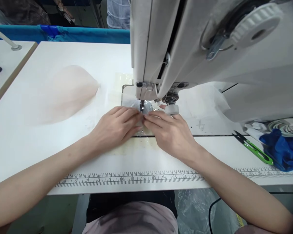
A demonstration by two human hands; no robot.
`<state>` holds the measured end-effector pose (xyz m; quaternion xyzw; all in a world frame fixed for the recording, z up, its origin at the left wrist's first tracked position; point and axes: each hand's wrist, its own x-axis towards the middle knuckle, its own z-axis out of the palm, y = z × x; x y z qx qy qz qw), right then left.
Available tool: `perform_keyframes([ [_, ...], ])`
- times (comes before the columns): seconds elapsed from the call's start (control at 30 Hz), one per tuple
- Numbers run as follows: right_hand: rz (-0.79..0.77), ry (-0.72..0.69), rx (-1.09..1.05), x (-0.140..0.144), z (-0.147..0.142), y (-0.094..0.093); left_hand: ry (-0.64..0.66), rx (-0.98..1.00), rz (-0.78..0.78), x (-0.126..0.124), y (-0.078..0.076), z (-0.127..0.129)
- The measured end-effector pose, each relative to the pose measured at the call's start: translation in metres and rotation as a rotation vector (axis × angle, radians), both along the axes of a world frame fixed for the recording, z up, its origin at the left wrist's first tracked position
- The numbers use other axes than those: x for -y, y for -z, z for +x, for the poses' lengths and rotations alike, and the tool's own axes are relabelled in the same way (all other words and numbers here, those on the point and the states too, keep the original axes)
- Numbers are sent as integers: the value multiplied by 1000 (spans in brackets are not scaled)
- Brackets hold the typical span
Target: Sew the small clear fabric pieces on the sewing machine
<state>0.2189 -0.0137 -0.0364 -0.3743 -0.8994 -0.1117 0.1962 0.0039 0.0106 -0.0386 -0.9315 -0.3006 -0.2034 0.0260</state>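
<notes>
My left hand and my right hand lie flat on the white sewing table, fingertips meeting just in front of the needle and presser foot of a white sewing machine. Between the fingertips I pinch a small pale, see-through piece of material; most of it is hidden under my fingers. The metal needle plate shows just behind my hands.
A pale pink fabric pile lies to the left on the table. Green-handled thread snips and blue cloth sit at the right. A printed ruler runs along the front edge. A blue bin edge lies behind.
</notes>
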Motion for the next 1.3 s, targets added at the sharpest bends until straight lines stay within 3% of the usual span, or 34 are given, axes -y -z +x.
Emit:
perform_keyframes([
  [0.33,-137,57,36,-7,2,4,-37,-86,58,1,1,-4],
  [1.1,-38,87,100,-9,-1,7,-75,-131,205,3,2,0],
  [1.3,24,92,67,-9,-1,5,-49,-28,231,3,4,-1],
])
